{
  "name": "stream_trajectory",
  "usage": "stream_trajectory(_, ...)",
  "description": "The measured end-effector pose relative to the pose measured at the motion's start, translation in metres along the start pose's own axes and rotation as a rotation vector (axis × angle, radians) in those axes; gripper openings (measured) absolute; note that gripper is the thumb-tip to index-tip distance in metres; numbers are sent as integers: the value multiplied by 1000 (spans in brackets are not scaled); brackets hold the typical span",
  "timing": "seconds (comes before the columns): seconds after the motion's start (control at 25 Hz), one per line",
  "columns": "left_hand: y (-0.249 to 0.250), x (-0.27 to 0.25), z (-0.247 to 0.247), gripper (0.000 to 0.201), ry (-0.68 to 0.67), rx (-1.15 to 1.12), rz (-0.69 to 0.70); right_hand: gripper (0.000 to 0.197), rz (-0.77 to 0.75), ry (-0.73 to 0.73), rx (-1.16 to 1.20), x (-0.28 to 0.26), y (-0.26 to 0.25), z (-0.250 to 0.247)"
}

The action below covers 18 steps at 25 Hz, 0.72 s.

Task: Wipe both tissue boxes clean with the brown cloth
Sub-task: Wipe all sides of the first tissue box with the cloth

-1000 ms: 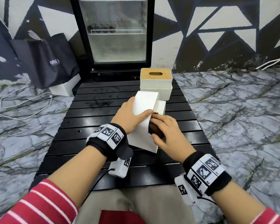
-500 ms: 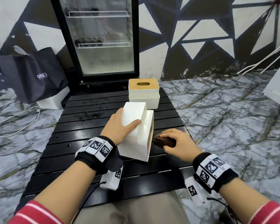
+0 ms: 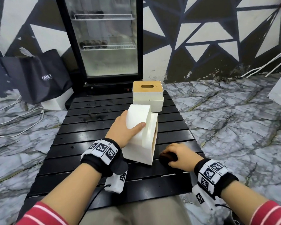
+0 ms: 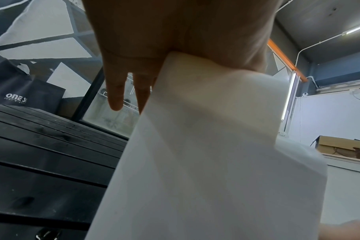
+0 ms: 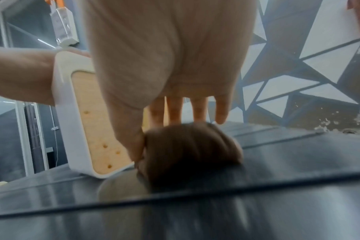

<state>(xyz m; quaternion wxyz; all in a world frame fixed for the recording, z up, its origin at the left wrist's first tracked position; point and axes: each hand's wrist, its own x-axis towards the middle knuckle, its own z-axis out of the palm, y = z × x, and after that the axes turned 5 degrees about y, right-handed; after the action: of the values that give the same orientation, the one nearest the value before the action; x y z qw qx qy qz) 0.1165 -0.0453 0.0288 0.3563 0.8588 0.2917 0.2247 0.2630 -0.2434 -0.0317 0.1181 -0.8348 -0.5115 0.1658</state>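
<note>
A white tissue box (image 3: 142, 143) with a wooden lid stands tipped on its side in the middle of the black slatted table (image 3: 81, 140). My left hand (image 3: 130, 126) grips its upper part, thumb across the near face, fingers behind it. In the left wrist view the box's white wall (image 4: 206, 146) fills the frame below the left hand's fingers (image 4: 115, 92). My right hand (image 3: 177, 154) rests on the table to the right of the box and holds the bunched brown cloth (image 3: 166, 157). In the right wrist view the thumb and fingers pinch the cloth (image 5: 191, 151), beside the box's lid (image 5: 88, 120). A second tissue box (image 3: 147, 95) stands upright at the table's far end.
A glass-door fridge (image 3: 104, 43) stands right behind the table. A dark bag (image 3: 37, 77) leans on the wall at the left, with white cables (image 3: 15, 117) on the marble floor. The table's right edge lies close to my right hand.
My right hand has come off the box's lid side with the cloth and dropped to the table at the right. The left hand keeps the box tipped.
</note>
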Motion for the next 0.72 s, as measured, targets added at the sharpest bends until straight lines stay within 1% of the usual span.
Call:
stream_trajectory(0.04, 0, 0, 0, 59, -9, -7, -1, 43, 0, 14, -39, -2, -2, -4)
stream_trajectory(0.08, 0, -1, 1, 57, -33, -20, -7, 41, -12, 69, -49, -4, -6, -9)
stream_trajectory(0.12, 0, 0, -1, 60, -64, -52, -21, 38, -50, 177, 7, -5, -15, -16)
stream_trajectory(0.2, 1, 4, -8, 68, -110, -135, -55, 32, -171, 445, 230, -7, -42, -33)
stream_trajectory(0.24, 1, 8, -12, 68, -114, -153, -53, 32, -234, 544, 308, -7, -57, -40)
stream_trajectory(0.28, 0, 12, -16, 68, -107, -129, -27, 34, -287, 590, 334, -7, -72, -45)
stream_trajectory(0.36, -5, 19, -23, 74, -123, 29, 12, 41, -365, 582, 280, -4, -93, -45)
stream_trajectory(0.4, -7, 20, -26, 75, -149, 124, -3, 45, -384, 559, 223, -1, -99, -41)
stream_trajectory(0.44, -8, 20, -29, 72, -174, 201, -20, 50, -381, 530, 166, 0, -101, -38)
stream_trajectory(0.52, -9, 18, -35, 62, -192, 307, -20, 58, -329, 475, 108, 2, -99, -37)
stream_trajectory(0.64, -11, 12, -44, 56, -143, 422, 58, 58, -279, 468, 115, 1, -92, -41)
stream_trajectory(0.72, -13, 1, -49, 55, -59, 455, 114, 49, -238, 484, 135, 0, -86, -46)
